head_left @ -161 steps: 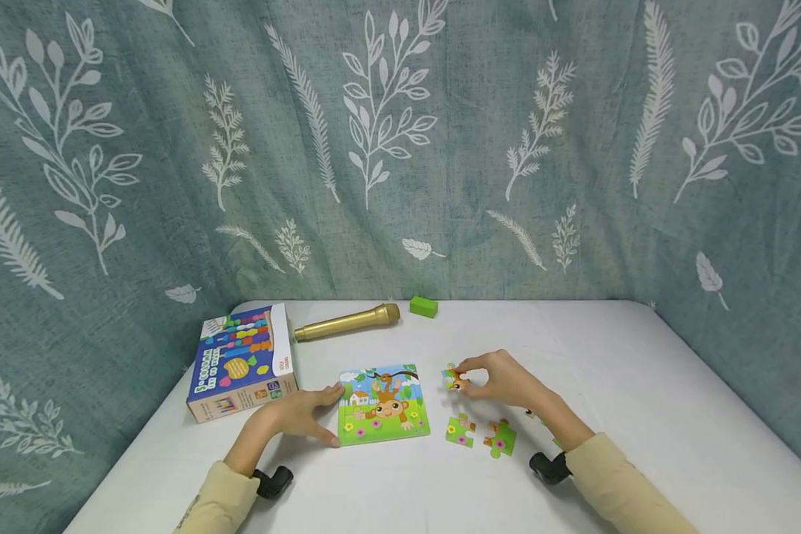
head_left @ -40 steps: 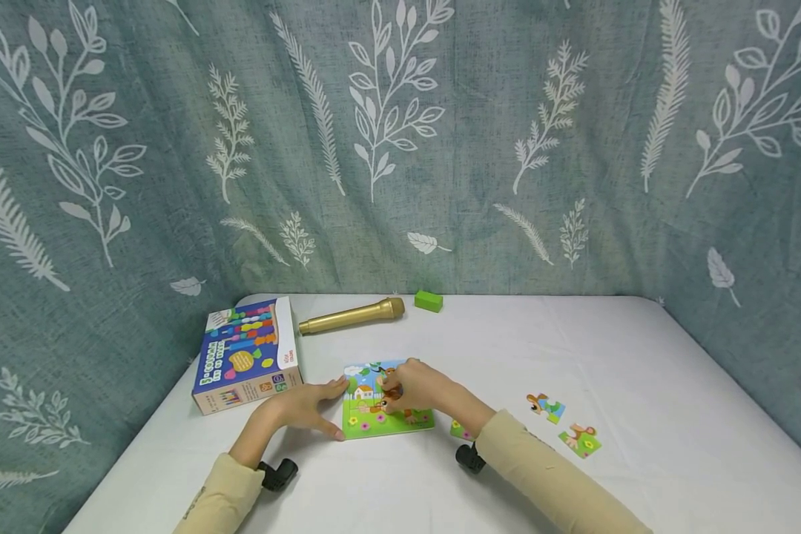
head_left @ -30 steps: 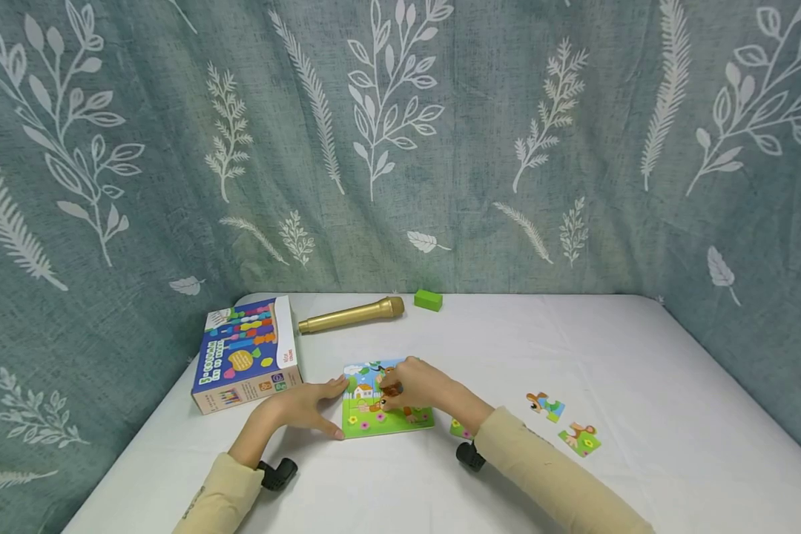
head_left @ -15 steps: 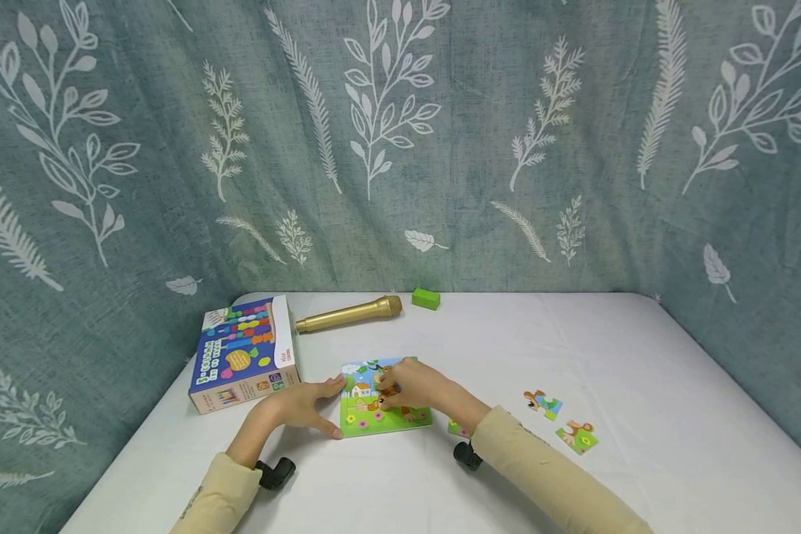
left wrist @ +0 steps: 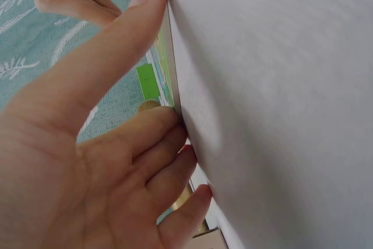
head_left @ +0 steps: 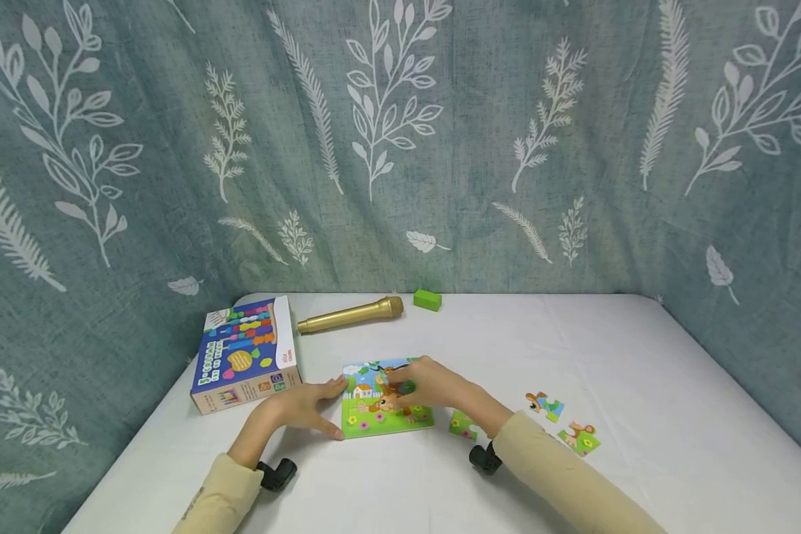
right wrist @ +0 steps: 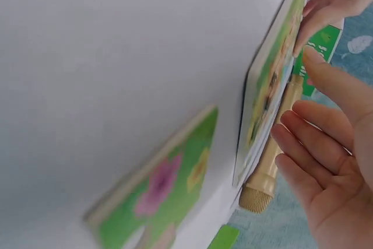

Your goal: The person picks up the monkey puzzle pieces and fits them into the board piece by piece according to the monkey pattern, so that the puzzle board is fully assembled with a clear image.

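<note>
A square jigsaw puzzle board (head_left: 374, 426) with a monkey, a house and flowers lies flat on the table. My left hand (head_left: 294, 408) rests at its left edge, thumb and fingers spread apart and touching the side of the board (left wrist: 166, 51). Above the board's right half is my right hand (head_left: 434, 384). Seen from the right wrist, its fingers (right wrist: 315, 144) are loosely bent and nothing is between them and the thumb. A green puzzle piece (head_left: 463, 425) with flowers lies right of the board, partly behind my right forearm.
Two more puzzle pieces lie farther right, one with blue (head_left: 544, 406) and one with a yellow flower (head_left: 579, 438). A toy box (head_left: 245, 356) stands at the left. Behind the board are a gold microphone (head_left: 350, 316) and a green block (head_left: 427, 300).
My right hand brought a monkey-face puzzle piece from the right onto the board, stayed pressed there, and has now let go and shifted slightly right. The left hand has kept its place.
</note>
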Demonstrator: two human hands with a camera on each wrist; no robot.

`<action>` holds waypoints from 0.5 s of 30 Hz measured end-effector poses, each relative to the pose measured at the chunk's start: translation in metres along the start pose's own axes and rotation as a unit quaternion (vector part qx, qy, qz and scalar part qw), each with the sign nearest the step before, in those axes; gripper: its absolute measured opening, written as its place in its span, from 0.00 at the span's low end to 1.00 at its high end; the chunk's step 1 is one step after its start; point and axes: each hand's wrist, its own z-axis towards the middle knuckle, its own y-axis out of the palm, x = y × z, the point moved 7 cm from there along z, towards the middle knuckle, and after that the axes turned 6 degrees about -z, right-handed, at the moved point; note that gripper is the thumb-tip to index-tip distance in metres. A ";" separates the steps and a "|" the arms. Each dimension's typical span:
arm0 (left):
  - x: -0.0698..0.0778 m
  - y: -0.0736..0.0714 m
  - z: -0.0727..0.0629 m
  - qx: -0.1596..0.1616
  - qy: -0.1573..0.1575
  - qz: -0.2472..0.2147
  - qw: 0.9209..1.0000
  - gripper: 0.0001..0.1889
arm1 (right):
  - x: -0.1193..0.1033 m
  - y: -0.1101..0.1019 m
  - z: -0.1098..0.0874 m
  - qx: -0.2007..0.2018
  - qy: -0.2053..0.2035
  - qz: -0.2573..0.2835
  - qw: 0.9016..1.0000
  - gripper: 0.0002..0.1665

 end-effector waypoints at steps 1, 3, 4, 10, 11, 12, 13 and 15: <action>0.000 0.000 0.000 0.000 -0.001 0.000 1.000 0.50 | 0.001 -0.002 -0.002 0.003 0.003 0.006 1.000 0.28; 0.001 0.000 0.000 0.000 -0.001 0.000 1.000 0.51 | 0.003 -0.007 -0.008 0.011 0.008 0.006 1.000 0.28; 0.001 -0.001 0.001 0.000 -0.002 0.000 1.000 0.51 | 0.004 -0.009 -0.011 0.015 0.009 0.008 1.000 0.28; 0.001 -0.001 0.001 0.001 -0.002 -0.001 1.000 0.51 | 0.012 -0.020 -0.031 0.040 0.014 0.006 0.999 0.27; 0.000 -0.001 0.001 0.001 -0.003 -0.002 1.000 0.51 | 0.014 -0.021 -0.034 0.043 0.018 0.009 0.999 0.27; 0.000 -0.001 0.001 0.001 -0.004 -0.003 1.000 0.51 | 0.016 -0.023 -0.038 0.045 0.020 0.009 0.999 0.27; 0.000 0.000 0.001 0.001 -0.006 -0.003 1.000 0.51 | 0.018 -0.025 -0.042 0.047 0.023 0.011 0.999 0.27; -0.001 0.000 0.001 0.001 -0.007 -0.005 1.000 0.51 | 0.021 -0.028 -0.049 0.049 0.025 0.019 0.998 0.28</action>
